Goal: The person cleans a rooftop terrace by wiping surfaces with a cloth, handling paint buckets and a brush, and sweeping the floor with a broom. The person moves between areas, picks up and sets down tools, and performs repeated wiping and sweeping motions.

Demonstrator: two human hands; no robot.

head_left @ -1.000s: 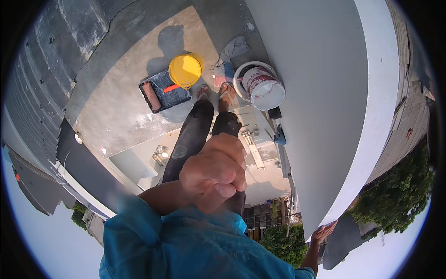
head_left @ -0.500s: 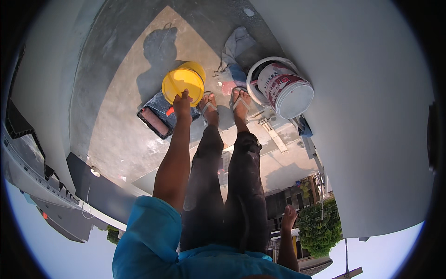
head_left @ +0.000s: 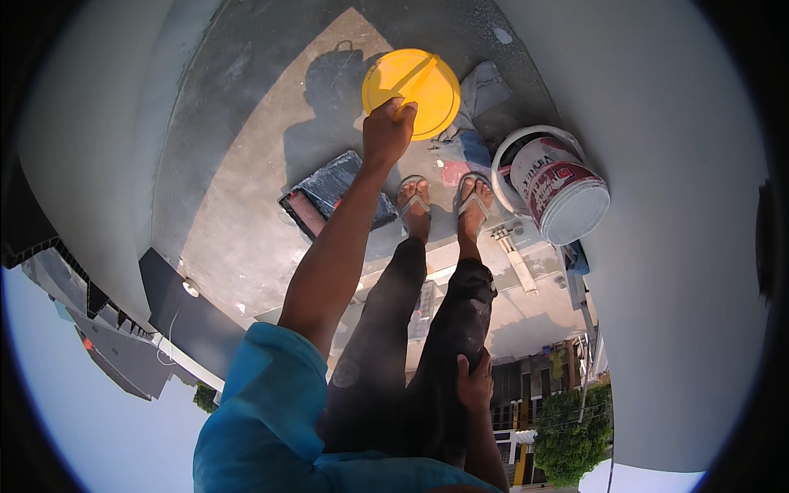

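Reaching straight down past my knees, my left hand [head_left: 386, 131] has its fingers curled over the near rim of the yellow lid [head_left: 412, 92], pinching that edge; the disc lies just beyond my fingertips, its raised rib running slantwise away from the hand toward the far right; the dark paint tray [head_left: 333, 191] sits just below and to the left of my wrist, and the white paint bucket [head_left: 552, 187], tipped on its side, lies well off to the right of the hand, beyond my sandalled feet [head_left: 444, 204]; my right hand [head_left: 474, 382] rests flat with fingers spread on my right thigh, far from the lid, so the left is plainly the nearer; half a second ago the left hand was only arriving at the lid's edge, and the lid lay closer to the tray; now it sits further out from it.
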